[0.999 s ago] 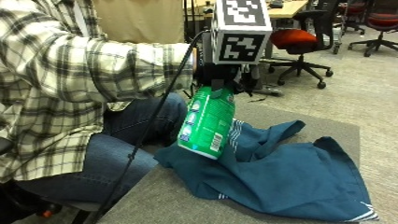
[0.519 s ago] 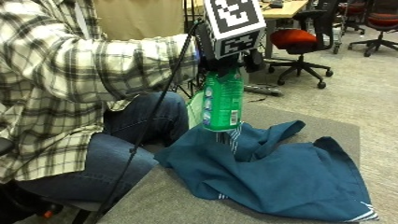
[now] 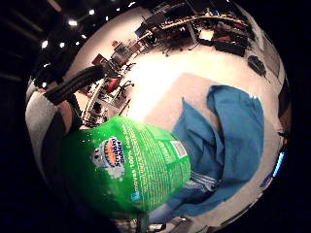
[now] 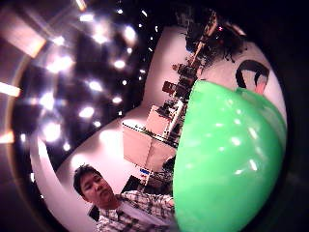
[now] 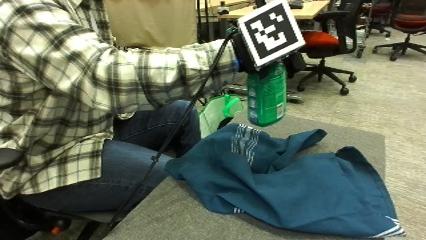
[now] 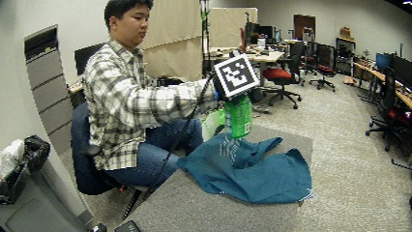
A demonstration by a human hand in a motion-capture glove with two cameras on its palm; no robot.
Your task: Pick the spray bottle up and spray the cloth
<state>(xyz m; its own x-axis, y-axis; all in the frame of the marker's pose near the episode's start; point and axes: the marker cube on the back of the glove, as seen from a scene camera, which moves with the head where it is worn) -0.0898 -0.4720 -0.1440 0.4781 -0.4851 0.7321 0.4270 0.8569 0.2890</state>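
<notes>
Green plastic bottle (image 5: 267, 97) hangs upright in the air above the near edge of a blue cloth (image 5: 293, 182), clear of it. The cloth lies crumpled on a grey table (image 5: 180, 220). A seated person holds the bottle by its top in the gloved right hand (image 5: 247, 55), mostly hidden behind a marker, so whether the fingers wrap the neck or rest on the trigger cannot be told. Picking up looks done. Spraying is left: no mist or wet patch shows on the cloth.
</notes>
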